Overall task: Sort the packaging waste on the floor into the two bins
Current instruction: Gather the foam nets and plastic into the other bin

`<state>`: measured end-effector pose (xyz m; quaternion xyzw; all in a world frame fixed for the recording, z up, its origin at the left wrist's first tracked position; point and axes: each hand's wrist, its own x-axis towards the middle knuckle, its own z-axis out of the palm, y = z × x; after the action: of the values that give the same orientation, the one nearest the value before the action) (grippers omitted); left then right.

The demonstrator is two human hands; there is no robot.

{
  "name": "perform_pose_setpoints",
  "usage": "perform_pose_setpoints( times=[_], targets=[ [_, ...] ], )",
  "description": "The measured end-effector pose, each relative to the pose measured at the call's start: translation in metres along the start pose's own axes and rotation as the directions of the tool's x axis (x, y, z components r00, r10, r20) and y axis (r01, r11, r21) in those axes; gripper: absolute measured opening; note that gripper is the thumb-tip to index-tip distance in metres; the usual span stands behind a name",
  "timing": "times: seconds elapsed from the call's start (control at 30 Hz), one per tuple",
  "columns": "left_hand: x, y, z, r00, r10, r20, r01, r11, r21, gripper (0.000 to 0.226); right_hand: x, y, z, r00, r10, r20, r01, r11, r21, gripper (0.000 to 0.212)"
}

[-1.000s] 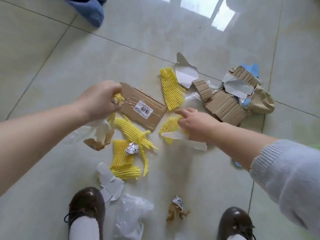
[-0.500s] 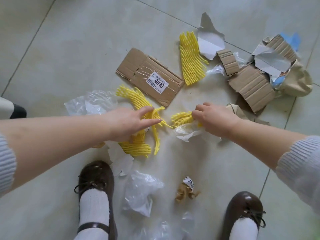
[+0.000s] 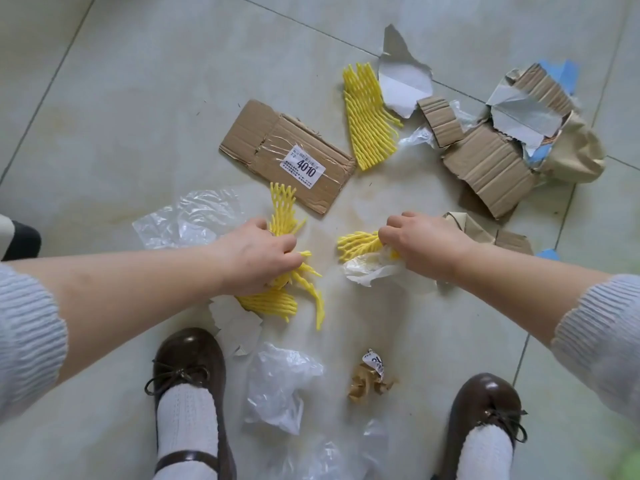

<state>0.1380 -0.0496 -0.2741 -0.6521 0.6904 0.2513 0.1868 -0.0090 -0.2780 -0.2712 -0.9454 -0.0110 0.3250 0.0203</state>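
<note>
1. Left hand (image 3: 258, 254) has its grip closed on yellow netting (image 3: 282, 220) on the floor (image 3: 104, 116).
2. Right hand (image 3: 420, 242) grips a net scrap (image 3: 356, 244) with white plastic (image 3: 367, 270), below the cardboard (image 3: 277, 147).

An indoor room, probably a home, seen from above. The floor (image 3: 138, 98) is large glossy pale-green tiles with thin dark grout lines. A flat cardboard piece (image 3: 266, 140) labelled "4010" lies on it; torn paper and clear plastic are scattered around that cardboard. Below it stand brown leather shoes (image 3: 188, 362) with white socks.
</note>
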Motion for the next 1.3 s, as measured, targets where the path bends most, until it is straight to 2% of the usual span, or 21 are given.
perform_pose_setpoints(
  times=[0.07,0.17,0.23,0.33,0.53,0.6,0.7,0.8,0.87,0.93,1.03,1.07,1.17,1.3],
  targets=[
    [-0.002,-0.002,-0.008,0.997,-0.078,-0.008,0.077,0.993,-0.088,0.036,-0.003,-0.003,-0.001,0.999,-0.019,-0.043,0.022,0.998,0.055,0.029],
    [-0.007,-0.004,-0.026,0.965,-0.197,-0.171,0.151,0.956,-0.252,0.032,-0.013,-0.008,-0.006,0.985,-0.024,-0.17,0.059,0.977,0.203,0.026],
    [-0.009,-0.004,-0.04,0.918,-0.286,-0.275,0.166,0.907,-0.387,0.033,-0.023,-0.008,-0.015,0.964,0.043,-0.262,0.052,0.938,0.344,0.024],
    [-0.011,0.001,-0.074,0.835,-0.439,-0.332,0.208,0.81,-0.549,0.039,-0.043,-0.001,-0.034,0.922,0.143,-0.361,0.029,0.902,0.431,0.022],
    [-0.005,0.031,-0.16,0.711,-0.551,-0.437,0.145,0.723,-0.676,0.042,-0.117,0.029,-0.064,0.784,0.419,-0.458,-0.068,0.791,0.608,0.026],
    [0.003,0.055,-0.196,0.696,-0.558,-0.451,0.112,0.706,-0.7,0.04,-0.157,0.039,-0.072,0.718,0.499,-0.486,-0.076,0.75,0.657,0.025],
    [0.019,0.106,-0.256,0.689,-0.524,-0.5,0.01,0.696,-0.718,0.04,-0.233,0.056,-0.078,0.573,0.642,-0.509,-0.088,0.666,0.74,0.024],
    [0.036,0.169,-0.316,0.667,-0.46,-0.586,-0.129,0.703,-0.699,0.033,-0.31,0.072,-0.077,0.428,0.783,-0.452,-0.103,0.538,0.836,0.03],
    [0.05,0.211,-0.352,0.646,-0.404,-0.648,-0.212,0.72,-0.661,0.031,-0.357,0.087,-0.072,0.365,0.836,-0.41,-0.108,0.475,0.873,0.031],
    [0.067,0.251,-0.383,0.618,-0.344,-0.707,-0.271,0.751,-0.602,0.034,-0.399,0.105,-0.066,0.312,0.874,-0.373,-0.098,0.421,0.902,0.025],
    [0.097,0.303,-0.424,0.548,-0.272,-0.791,-0.387,0.756,-0.529,0.036,-0.448,0.136,-0.055,0.201,0.93,-0.307,-0.072,0.327,0.942,0.005],
    [0.107,0.317,-0.436,0.523,-0.258,-0.812,-0.421,0.75,-0.51,0.036,-0.46,0.146,-0.051,0.167,0.945,-0.282,-0.058,0.295,0.954,0.013],
    [0.138,0.351,-0.461,0.476,-0.253,-0.842,-0.466,0.739,-0.486,0.034,-0.485,0.174,-0.037,0.138,0.958,-0.251,-0.051,0.26,0.964,0.025],
    [0.181,0.378,-0.469,0.466,-0.279,-0.84,-0.503,0.698,-0.511,0.033,-0.499,0.207,-0.011,0.177,0.958,-0.224,-0.099,0.244,0.965,0.028]
  ],
)
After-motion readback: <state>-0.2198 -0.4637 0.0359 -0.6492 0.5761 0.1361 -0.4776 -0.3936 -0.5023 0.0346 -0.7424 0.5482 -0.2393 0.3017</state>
